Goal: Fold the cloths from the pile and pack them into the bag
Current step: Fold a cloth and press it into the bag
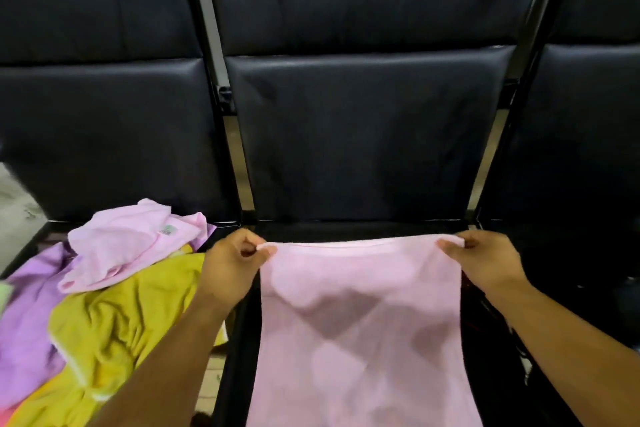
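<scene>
- Both grips are pinching the top edge of the pink cloth [360, 322]. The left grip [230, 267] has thumb and curled fingers closed on the left corner, and the right grip [485, 262] is closed the same way on the right corner.
- Between my grips the cloth is spread wide, its top edge pulled nearly level. The rest hangs down toward me and runs out of the bottom of the view.
- It hangs in front of the middle seat [367, 135], which is black and padded, with its top edge near the seat's front rim.
- The pile [114, 288] lies on the seat to my left, just beside my left grip.
- A crumpled pale pink cloth [128, 243] with a small label [168, 229] sits on top of the pile. A yellow cloth [121, 315] lies beneath it and a purple cloth [24, 315] is at the far left.
- My left forearm crosses over the near edge of the yellow cloth.
- Something pale at the far left edge [14, 198] is too blurred for me to tell what it is.
</scene>
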Motion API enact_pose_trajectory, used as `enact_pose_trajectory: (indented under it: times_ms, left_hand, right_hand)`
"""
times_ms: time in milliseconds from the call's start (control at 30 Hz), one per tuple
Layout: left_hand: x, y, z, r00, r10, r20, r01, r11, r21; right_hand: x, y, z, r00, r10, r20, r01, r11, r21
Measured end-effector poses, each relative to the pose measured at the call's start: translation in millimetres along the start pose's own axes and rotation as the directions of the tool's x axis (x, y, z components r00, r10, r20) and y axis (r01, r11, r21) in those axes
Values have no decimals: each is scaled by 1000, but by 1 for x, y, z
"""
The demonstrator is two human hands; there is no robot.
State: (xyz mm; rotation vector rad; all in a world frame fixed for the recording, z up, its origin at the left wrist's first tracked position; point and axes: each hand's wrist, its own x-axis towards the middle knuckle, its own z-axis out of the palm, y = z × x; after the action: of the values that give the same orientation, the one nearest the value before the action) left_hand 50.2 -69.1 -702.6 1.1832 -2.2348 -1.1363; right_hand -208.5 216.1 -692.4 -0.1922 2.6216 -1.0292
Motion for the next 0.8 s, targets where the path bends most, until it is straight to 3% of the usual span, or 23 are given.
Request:
enact_pose_trajectory:
  times_ms: [100,200,367,600,700,800]
  left_hand:
    - [-18,49,-45,998,36,-42,-45,972,-231]
    - [-32,90,-83,995,73,-68,-93,934,-344]
    - [-75,125,-133,982,164,-93,-184,940,-288]
    - [-122,131,-176,975,206,-78,-220,941,-258]
    - [-127,130,-175,984,166,-64,-175,968,-181]
    - [-125,132,-166,986,126,-108,-144,974,-176]
  right_hand:
    - [-28,-30,-45,1000,-28,-10,30,943,330]
    - [-54,-63,-85,986,-158,-44,161,882,443]
    - [-98,-78,-137,959,-282,-28,267,865,426]
    - [-139,-82,-194,882,-293,369,141,911,388]
    - [-150,-91,-194,900,-274,340,106,892,439]
    - [-153,-97,-178,938,-279,204,144,852,503]
